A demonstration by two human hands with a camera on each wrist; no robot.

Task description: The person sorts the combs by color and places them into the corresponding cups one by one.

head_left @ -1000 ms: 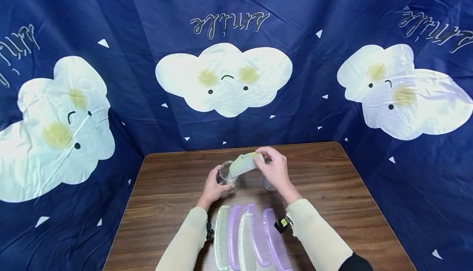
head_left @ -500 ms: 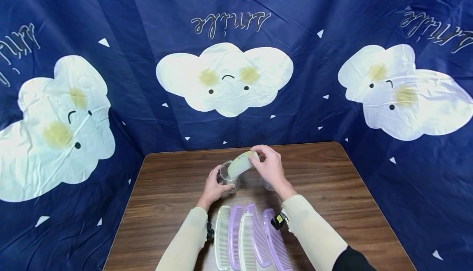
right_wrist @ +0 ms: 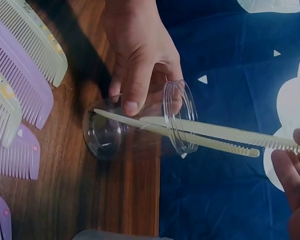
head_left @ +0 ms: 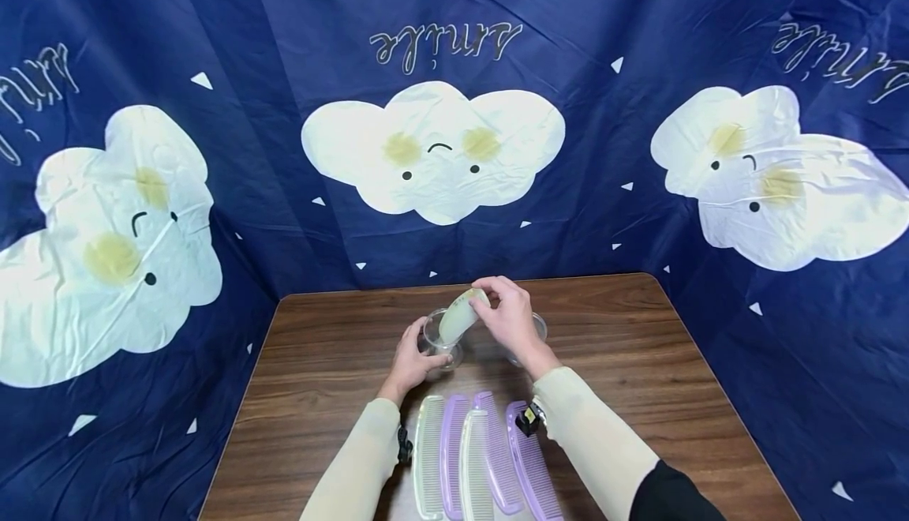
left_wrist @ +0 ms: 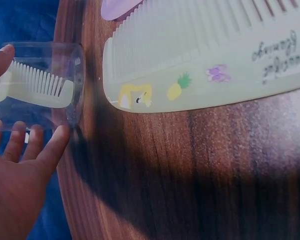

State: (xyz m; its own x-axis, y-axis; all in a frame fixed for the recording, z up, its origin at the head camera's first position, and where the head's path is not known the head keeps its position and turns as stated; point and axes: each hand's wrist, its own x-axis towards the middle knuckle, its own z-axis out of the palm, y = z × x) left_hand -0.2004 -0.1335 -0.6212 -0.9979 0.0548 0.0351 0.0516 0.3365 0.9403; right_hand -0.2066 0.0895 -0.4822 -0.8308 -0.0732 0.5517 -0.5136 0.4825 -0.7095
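Observation:
My left hand (head_left: 410,361) grips a clear plastic jar (right_wrist: 102,137) standing upright near the back of the table, thumb on one side and fingers round the other. My right hand (head_left: 508,320) pinches a pale green comb (right_wrist: 214,131) by its upper end. That comb tilts down through the jar's mouth, its lower end inside. A second pale comb (right_wrist: 239,149) leans in the same jar, its top sticking out past the rim; in the head view the two overlap. Through the wall, comb teeth (left_wrist: 42,82) show in the left wrist view.
Another clear jar (head_left: 540,327) stands behind my right wrist, partly hidden. Between my forearms lie pale green combs (head_left: 429,458) and purple combs (head_left: 533,466), in a loose row on the wooden table (head_left: 312,426). A blue cloth with clouds (head_left: 433,150) hangs round the table.
My right hand has moved left and the comb it pinches has tipped more steeply, its end going into the jar. More of the second jar shows. My left hand keeps its hold.

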